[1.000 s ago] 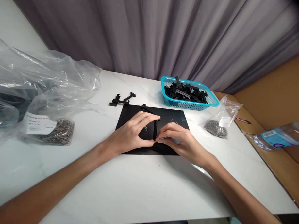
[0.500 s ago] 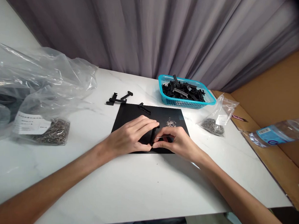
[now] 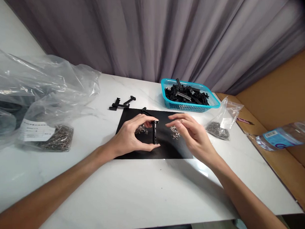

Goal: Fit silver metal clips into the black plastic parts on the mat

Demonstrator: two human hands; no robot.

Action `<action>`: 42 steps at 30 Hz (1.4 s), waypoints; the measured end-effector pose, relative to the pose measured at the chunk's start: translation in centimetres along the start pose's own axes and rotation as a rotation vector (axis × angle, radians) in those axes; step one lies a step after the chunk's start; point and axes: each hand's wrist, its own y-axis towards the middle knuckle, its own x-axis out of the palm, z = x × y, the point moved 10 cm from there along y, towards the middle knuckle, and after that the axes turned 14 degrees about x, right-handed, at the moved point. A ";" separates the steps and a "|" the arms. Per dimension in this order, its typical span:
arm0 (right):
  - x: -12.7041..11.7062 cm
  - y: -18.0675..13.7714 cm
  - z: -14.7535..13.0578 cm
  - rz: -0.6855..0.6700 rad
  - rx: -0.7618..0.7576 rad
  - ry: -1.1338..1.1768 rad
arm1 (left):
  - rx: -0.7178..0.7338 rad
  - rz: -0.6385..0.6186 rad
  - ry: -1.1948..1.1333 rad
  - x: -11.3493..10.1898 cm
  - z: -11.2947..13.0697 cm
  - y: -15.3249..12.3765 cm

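Pinching: left hand point(image 3: 129, 134), thumb and fingers at opposite ends of a slim black plastic bar point(image 3: 154, 133).
Right hand point(image 3: 195, 137): fingers loosely curled — whether around anything, I cannot tell — near a pile of small silvery metal pieces point(image 3: 175, 133).
Bar: between the hands, over a flat black rectangular mat point(image 3: 169, 152).
Basket point(image 3: 187, 106): blue plastic, black parts point(image 3: 187, 94) inside.

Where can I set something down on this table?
The tabletop between the arms, nearer than the black mat, specks aside; also between mat and labelled left bag. Crowded: the mat, where the left hand holds a black part and the right hand hovers near metal pieces.
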 end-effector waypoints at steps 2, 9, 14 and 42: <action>-0.2 -0.3 0.2 0.050 0.002 -0.025 | -0.021 0.007 -0.020 0.0 -0.2 -0.1; 2.2 -1.4 1.2 -0.128 0.133 0.411 | -0.027 0.031 -0.007 -0.3 -0.3 -0.1; 3.2 -1.5 1.4 -0.182 0.155 0.469 | -0.040 0.025 0.007 -0.4 -0.4 -0.2; -1.6 3.2 6.7 -0.052 -0.049 -0.360 | -0.154 -0.060 0.063 -0.7 -2.3 -0.7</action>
